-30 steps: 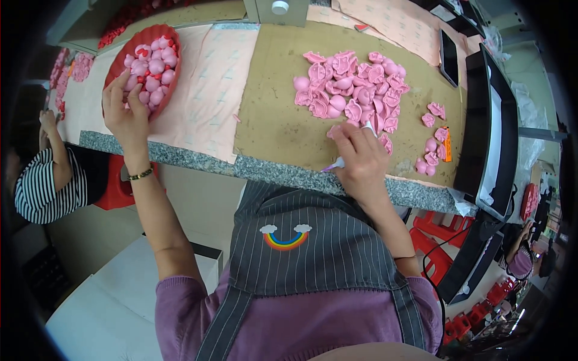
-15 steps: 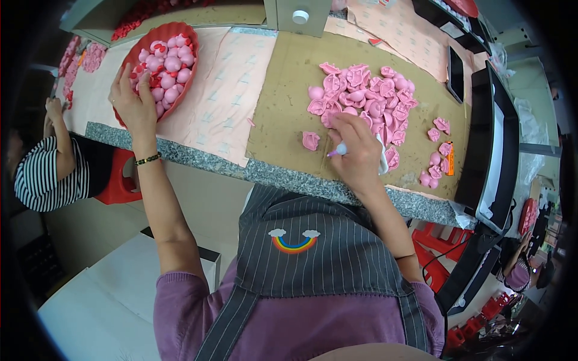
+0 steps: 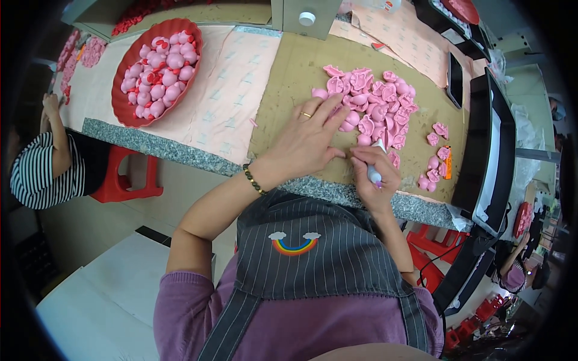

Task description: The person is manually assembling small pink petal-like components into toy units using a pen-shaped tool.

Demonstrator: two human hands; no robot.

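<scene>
My left hand (image 3: 308, 141) reaches in from the left, its fingers stretched out over the left edge of a heap of pink moulded plastic pieces (image 3: 380, 108). Its fingertips lie at the pieces, and its thumb points toward my right hand. In my right hand (image 3: 378, 174), close to the table's front edge, is a slim white tube (image 3: 374, 175) with a pale blue and purple end. The fingers are closed round it, and its white tip points toward the heap. Any small piece between the two hands is hidden. Under the heap lies a brown cardboard sheet (image 3: 289, 72).
At the left stands a red scalloped bowl (image 3: 195, 75) full of pink rounded pieces with red bits. Several loose pink pieces (image 3: 433, 162) lie at the right beside an orange strip (image 3: 448, 163). A phone (image 3: 455, 81) and a black tray (image 3: 481, 150) line the right side.
My left hand has left the red bowl and come right to the heap. My right hand has drawn back from the heap toward the table edge, still holding the tube, now turned.
</scene>
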